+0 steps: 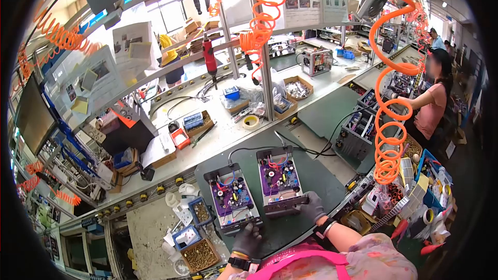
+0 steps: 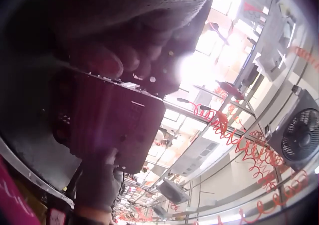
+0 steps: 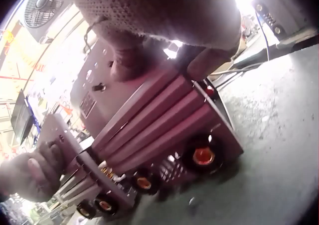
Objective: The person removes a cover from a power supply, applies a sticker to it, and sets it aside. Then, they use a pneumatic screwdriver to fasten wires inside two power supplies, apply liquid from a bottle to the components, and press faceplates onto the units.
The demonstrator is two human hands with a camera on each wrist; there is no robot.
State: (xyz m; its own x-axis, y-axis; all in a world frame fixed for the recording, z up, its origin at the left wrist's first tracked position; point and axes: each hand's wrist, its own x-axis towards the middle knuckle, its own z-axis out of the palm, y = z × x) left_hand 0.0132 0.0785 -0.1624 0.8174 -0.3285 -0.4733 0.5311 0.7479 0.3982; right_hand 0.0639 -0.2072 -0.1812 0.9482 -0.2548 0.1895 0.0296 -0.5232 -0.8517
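Two open metal chassis with purple circuit boards stand side by side on a dark green board (image 1: 311, 171). At the front panel of the left chassis (image 1: 232, 197) is my left hand (image 1: 247, 239), gloved with bare fingertips, gripping the panel's edge. My right hand (image 1: 312, 207), in a grey glove, holds the right chassis (image 1: 280, 179) by the right end of its front panel. In the right wrist view the thumb (image 3: 127, 65) lies against the panel, and round feet (image 3: 203, 156) show under the ribbed base. Black cables run from the back of both chassis.
Small bins of screws (image 1: 199, 255) and white parts stand left of the green board. A cluttered bin (image 1: 436, 181) is at the right, below a coiled orange hose (image 1: 391, 140). A red screwdriver (image 1: 209, 57) hangs overhead. Another person (image 1: 433, 96) works at the right.
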